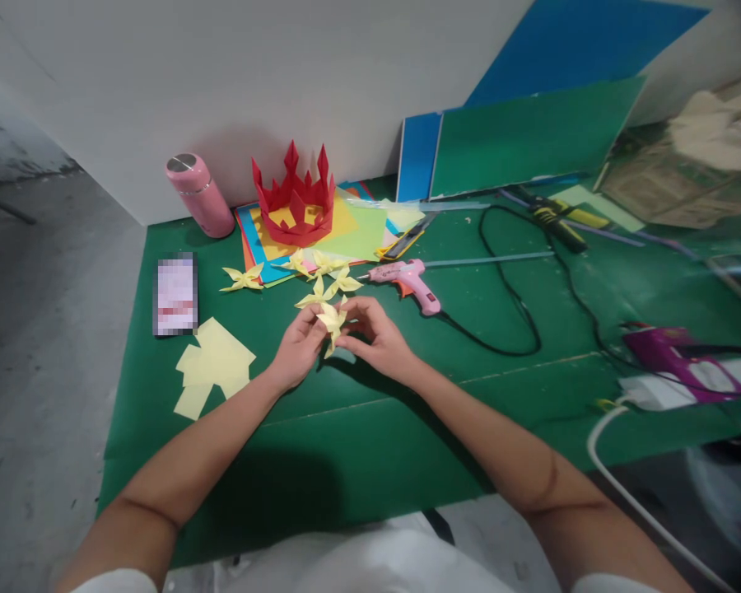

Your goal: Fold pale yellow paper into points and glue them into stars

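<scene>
Green sheeting covers the surface (321,445), which runs up to a pale wall along the top of the frame. Both forearms reach in from the bottom edge and converge at the centre. The left hand (297,346) and right hand (376,338) meet around a yellow folded paper flower (333,319), fingertips pinching it from either side just above the surface. More yellow flowers (321,272) lie just beyond. A pink glue gun (407,280) rests right of centre, yellow paper squares (216,366) at lower left, a phone (175,294) beside them, and a red paper crown (295,198) and pink bottle (201,195) further up.
</scene>
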`<act>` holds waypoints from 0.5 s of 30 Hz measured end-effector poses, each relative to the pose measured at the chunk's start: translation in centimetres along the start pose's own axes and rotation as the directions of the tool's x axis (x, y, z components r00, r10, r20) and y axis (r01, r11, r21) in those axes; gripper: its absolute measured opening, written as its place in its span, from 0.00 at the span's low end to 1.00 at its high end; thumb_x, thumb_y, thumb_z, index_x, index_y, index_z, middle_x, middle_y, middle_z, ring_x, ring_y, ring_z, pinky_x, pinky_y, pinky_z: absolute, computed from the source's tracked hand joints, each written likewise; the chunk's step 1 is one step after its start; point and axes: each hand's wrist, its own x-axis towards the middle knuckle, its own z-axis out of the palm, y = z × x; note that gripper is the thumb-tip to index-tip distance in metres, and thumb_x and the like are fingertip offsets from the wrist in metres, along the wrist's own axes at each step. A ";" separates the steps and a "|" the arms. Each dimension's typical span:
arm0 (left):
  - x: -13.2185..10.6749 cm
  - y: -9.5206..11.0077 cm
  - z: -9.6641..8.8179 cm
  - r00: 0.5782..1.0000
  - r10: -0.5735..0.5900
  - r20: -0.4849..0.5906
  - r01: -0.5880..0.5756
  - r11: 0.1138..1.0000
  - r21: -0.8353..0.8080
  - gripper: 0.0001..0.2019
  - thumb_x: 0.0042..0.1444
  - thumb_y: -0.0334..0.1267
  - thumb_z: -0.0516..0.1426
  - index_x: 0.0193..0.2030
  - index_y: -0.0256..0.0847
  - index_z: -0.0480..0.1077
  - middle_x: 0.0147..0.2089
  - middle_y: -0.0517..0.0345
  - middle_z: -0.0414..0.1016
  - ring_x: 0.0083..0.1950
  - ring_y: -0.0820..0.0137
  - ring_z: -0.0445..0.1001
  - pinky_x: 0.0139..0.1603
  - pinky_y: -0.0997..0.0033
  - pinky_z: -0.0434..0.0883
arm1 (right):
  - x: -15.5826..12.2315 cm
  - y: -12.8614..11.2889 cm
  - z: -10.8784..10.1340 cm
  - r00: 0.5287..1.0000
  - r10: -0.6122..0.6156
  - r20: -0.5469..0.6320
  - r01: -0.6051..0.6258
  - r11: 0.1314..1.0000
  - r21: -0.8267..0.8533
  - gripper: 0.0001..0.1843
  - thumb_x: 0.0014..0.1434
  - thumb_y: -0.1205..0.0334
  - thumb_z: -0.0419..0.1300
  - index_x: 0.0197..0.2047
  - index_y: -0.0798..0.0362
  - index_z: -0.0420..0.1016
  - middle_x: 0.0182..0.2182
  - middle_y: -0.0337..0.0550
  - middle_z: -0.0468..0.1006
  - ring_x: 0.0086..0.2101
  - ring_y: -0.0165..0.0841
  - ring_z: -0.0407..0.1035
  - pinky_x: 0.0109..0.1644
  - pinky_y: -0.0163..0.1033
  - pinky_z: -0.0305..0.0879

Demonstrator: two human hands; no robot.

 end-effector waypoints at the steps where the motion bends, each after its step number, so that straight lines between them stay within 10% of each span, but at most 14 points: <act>1: 0.0 -0.1 -0.1 1.000 0.008 0.001 -0.008 1.000 0.028 0.18 0.50 0.53 0.62 0.37 0.43 0.66 0.34 0.62 0.68 0.33 0.76 0.66 0.36 0.74 0.66 | 0.0 -0.1 0.0 1.000 0.021 -0.017 -0.021 1.000 0.007 0.20 0.54 0.53 0.64 0.47 0.46 0.62 0.44 0.42 0.69 0.39 0.31 0.69 0.44 0.40 0.72; 15: 0.1 0.2 -0.8 0.951 0.306 0.048 -0.300 0.870 0.392 0.14 0.55 0.50 0.58 0.40 0.42 0.67 0.41 0.55 0.71 0.42 0.69 0.71 0.46 0.66 0.70 | 0.3 -0.7 -0.6 0.991 0.096 -0.091 -0.096 0.995 0.000 0.13 0.53 0.54 0.64 0.39 0.49 0.70 0.29 0.36 0.69 0.26 0.26 0.64 0.31 0.35 0.68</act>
